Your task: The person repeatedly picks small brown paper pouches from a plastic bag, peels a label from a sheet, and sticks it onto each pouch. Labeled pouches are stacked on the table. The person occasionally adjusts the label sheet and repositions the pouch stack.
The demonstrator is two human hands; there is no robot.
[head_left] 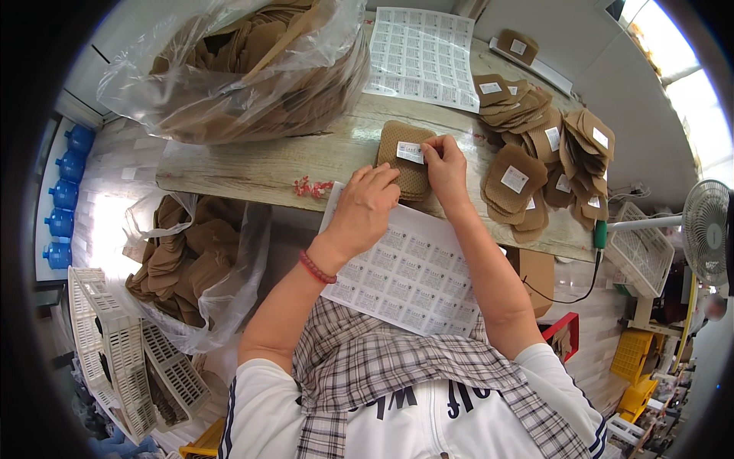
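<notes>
Several brown, mesh-textured pads point(401, 138) with rounded corners lie stacked near the table's front edge. A small white sticker label point(410, 153) lies over the top pad. My right hand point(446, 170) is closed, pinching the label's right end between thumb and fingers. From the lower left, my left hand point(361, 206) lies over the stack's edge, its slightly bent fingers touching the top pad. Below both hands, a white sheet of printed labels point(409, 271) reaches from the table edge down over my checked apron point(397, 363).
Labelled brown pads point(516, 180) are piled at the right. Another label sheet point(424, 53) lies at the back, beside a clear plastic bag point(306, 99) of brown pieces. Below the table at left are a second bag point(191, 260) and white crates point(115, 352). A fan point(707, 229) stands right.
</notes>
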